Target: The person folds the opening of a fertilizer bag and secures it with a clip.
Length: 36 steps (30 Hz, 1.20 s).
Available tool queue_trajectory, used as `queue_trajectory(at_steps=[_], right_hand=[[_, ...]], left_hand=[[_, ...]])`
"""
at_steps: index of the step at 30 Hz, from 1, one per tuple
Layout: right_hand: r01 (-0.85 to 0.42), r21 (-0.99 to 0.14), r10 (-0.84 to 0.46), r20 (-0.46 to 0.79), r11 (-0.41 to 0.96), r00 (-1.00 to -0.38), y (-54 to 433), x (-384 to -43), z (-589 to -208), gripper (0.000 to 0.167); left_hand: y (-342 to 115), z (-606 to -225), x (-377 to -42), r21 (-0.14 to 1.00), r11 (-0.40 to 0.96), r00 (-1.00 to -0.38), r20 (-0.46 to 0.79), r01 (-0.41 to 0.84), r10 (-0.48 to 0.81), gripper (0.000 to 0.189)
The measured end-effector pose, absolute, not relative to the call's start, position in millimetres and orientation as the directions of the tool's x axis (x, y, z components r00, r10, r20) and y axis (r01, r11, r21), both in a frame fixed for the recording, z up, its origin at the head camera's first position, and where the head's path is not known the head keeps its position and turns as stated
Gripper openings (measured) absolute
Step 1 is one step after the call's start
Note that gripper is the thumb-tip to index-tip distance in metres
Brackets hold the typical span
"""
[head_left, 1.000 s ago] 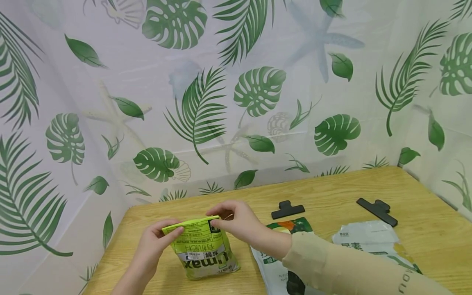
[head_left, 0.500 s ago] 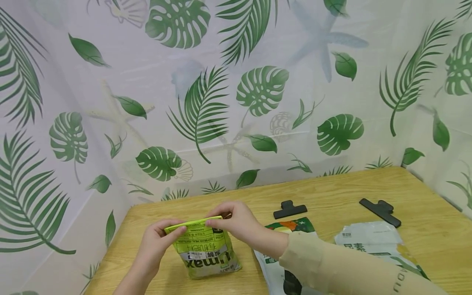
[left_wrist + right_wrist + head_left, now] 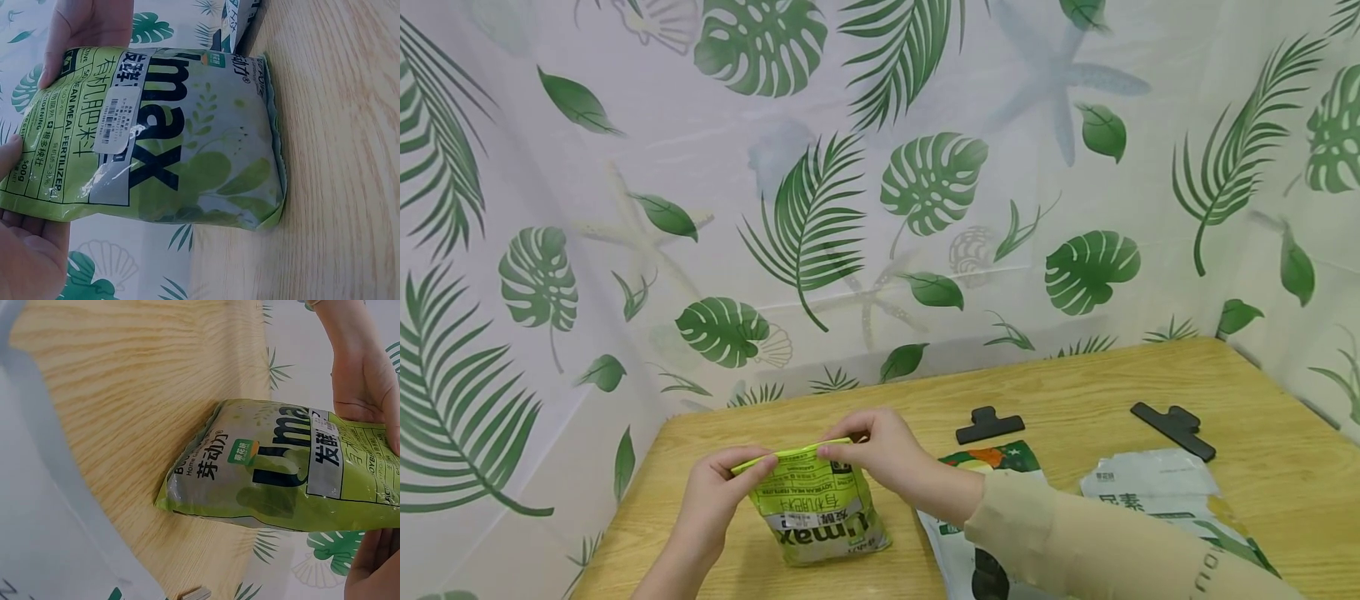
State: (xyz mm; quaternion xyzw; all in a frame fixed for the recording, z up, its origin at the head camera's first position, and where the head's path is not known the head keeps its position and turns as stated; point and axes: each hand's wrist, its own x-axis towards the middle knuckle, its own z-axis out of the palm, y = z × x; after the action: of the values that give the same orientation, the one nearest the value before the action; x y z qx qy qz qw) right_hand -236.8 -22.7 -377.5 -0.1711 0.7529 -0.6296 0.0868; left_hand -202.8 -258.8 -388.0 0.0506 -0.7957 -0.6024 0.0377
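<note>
A green bag of soybean meal fertilizer [image 3: 823,521] stands on the table, its printed front facing me. At its upper left corner my left hand [image 3: 709,492] pinches the edge, thumb in front and fingers behind. My right hand [image 3: 887,454] pinches the same edge near the right corner. In the left wrist view the bag [image 3: 206,137] looks full and rounded towards its bottom, with a white barcode sticker [image 3: 117,119] on the front. The right wrist view shows the bag [image 3: 269,469] touching the wood with its bottom. Most fingers behind the bag are hidden.
Two black bag clips lie further back, one [image 3: 990,427] in the middle and another [image 3: 1174,429] to the right. A white and green bag [image 3: 951,546] lies partly under my right forearm. Another white bag [image 3: 1153,479] lies beyond it. A leaf-patterned curtain [image 3: 880,217] borders the wooden table [image 3: 1075,392].
My right thumb has slid slightly left along the bag's upper edge. The left hand keeps its hold, and the whole view has shifted a little.
</note>
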Motion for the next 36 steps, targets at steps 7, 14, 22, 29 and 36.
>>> queue_trajectory(at_steps=[7, 14, 22, 29, 36], right_hand=[[-0.183, -0.970, -0.350, 0.118, 0.158, -0.929, -24, -233, -376, 0.012], [-0.235, -0.959, -0.386, 0.160, 0.157, -0.909, -22, -236, -377, 0.011], [-0.223, -0.956, -0.395, 0.133, 0.190, -0.909, -24, -239, -377, 0.010], [-0.198, -0.957, -0.369, 0.109, 0.213, -0.923, -25, -237, -379, 0.010], [-0.196, -0.958, -0.369, 0.107, 0.210, -0.923, -25, -236, -376, 0.012]], left_hand=[[-260, -388, -202, 0.951, 0.307, -0.991, 0.001, -0.039, -0.130, 0.014], [-261, -386, -200, 0.943, 0.330, -0.990, 0.016, -0.031, -0.138, 0.015], [-257, -381, -201, 0.949, 0.314, -0.995, 0.007, -0.024, -0.099, 0.017], [-250, -385, -204, 0.948, 0.318, -0.995, 0.032, 0.001, -0.093, 0.018], [-249, -387, -205, 0.944, 0.331, -0.990, 0.042, -0.005, -0.136, 0.015]])
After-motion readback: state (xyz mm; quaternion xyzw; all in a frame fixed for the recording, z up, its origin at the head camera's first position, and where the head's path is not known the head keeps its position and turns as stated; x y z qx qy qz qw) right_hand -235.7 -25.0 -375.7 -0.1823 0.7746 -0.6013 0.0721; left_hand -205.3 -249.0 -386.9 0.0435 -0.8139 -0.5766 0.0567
